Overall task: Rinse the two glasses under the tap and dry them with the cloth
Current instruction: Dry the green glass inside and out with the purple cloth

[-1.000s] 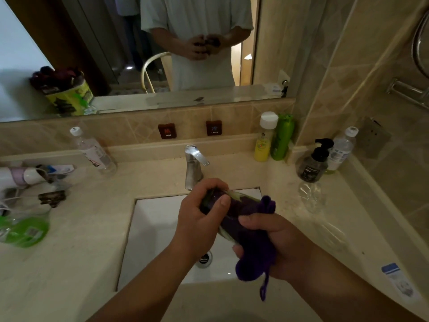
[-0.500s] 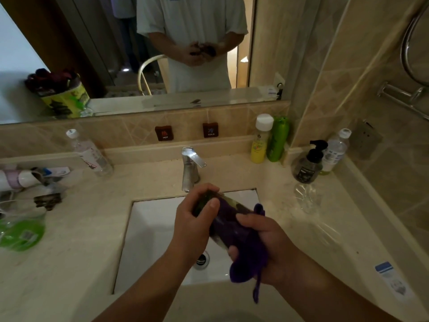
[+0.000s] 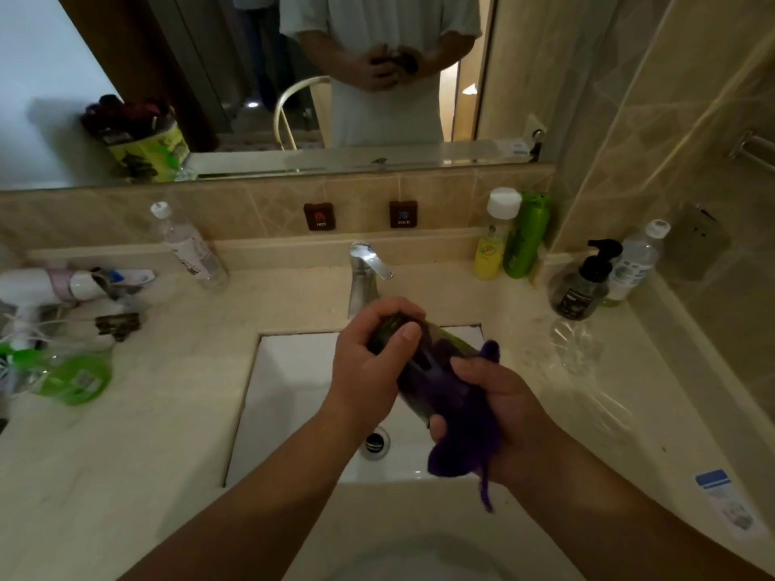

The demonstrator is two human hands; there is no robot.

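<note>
Head view shows your left hand (image 3: 373,362) gripping the base of the glass (image 3: 423,362) above the sink (image 3: 293,392). Your right hand (image 3: 499,417), at 4 o'clock from it, pinches the purple cloth (image 3: 457,429) around the glass. Compared with one second ago, the grip looks the same. A second glass (image 3: 576,345) stands on the beige counter (image 3: 126,454) at 3 o'clock, the tap (image 3: 365,278) at 12.

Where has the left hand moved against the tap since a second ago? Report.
No. The left hand still grips the glass right in front of the tap, as before.
</note>
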